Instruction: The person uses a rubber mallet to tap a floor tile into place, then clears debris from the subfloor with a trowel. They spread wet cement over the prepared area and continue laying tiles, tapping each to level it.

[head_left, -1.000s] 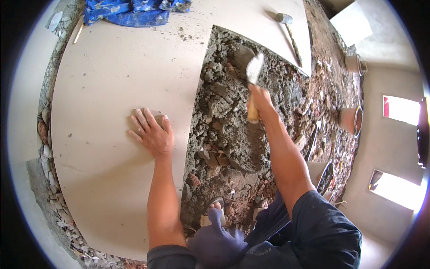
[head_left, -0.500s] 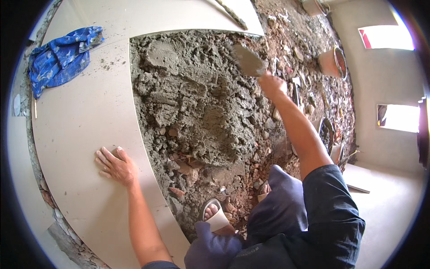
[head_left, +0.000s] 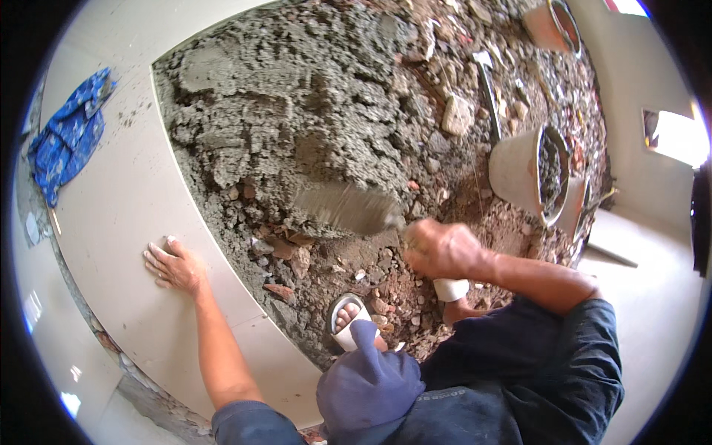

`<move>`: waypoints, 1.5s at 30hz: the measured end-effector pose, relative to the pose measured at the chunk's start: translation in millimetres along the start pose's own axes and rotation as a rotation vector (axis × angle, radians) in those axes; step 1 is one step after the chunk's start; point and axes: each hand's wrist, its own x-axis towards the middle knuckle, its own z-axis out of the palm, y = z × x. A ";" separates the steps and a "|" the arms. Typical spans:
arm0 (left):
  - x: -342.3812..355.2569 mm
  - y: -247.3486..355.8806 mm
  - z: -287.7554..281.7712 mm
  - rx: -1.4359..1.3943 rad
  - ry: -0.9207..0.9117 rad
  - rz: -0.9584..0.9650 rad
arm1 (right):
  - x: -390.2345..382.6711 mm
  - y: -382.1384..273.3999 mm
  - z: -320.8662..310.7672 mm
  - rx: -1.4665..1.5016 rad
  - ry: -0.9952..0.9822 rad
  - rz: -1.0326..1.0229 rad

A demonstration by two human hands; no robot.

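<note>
Smooth tile (head_left: 122, 211), lumpy grey mortar (head_left: 271, 111), blurred trowel (head_left: 354, 209)

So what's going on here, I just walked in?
A person is working with a trowel in their right hand; its blade, blurred, is at the near edge of a rough, lumpy grey bed that looks like mortar. Their left hand is spread flat on the pale slab beside it. A crumpled blue cloth lies farther up on the left, and to the right is a pale bucket with grey material inside.
</note>
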 end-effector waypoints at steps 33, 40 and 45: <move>-130.2 -126.9 -26.8 -0.150 -0.069 -0.041 | 53.4 -94.1 131.4 0.138 -0.154 0.308; -131.4 -127.3 -23.4 -0.169 -0.054 -0.032 | 22.5 -82.0 102.4 0.605 -0.091 0.605; -129.6 -128.0 -24.4 -0.146 -0.052 -0.019 | 37.7 -106.4 160.8 -0.066 -0.373 0.047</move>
